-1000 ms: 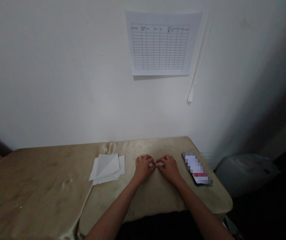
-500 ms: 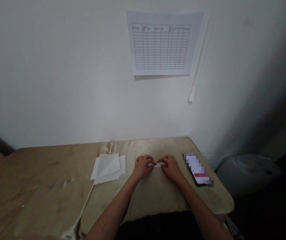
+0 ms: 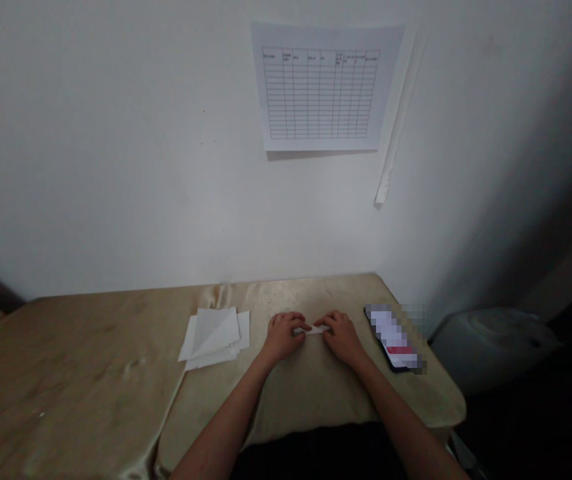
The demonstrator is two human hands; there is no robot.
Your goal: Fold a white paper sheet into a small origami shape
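Observation:
Between my two hands a narrow folded strip of white paper point(image 3: 315, 330) lies low over the table, partly covered by the fingers. My left hand point(image 3: 286, 335) is closed on its left end, thumb and fingers bent around it. At the other end, my right hand point(image 3: 340, 335) pinches the paper with thumb and forefinger. A loose stack of white paper sheets point(image 3: 215, 337) rests on the table to the left of my left hand, the sheets overlapping at different angles.
A phone point(image 3: 393, 339) with a lit, blurred screen lies right of my right hand. The table point(image 3: 106, 353) has a shiny beige cover and meets a white wall. A printed table sheet point(image 3: 323, 90) hangs there. Beyond the right edge sits a pale rounded container point(image 3: 491, 347).
My hands have drawn very slightly apart, and a little more of the paper strip shows between them. The stack and phone stay in place.

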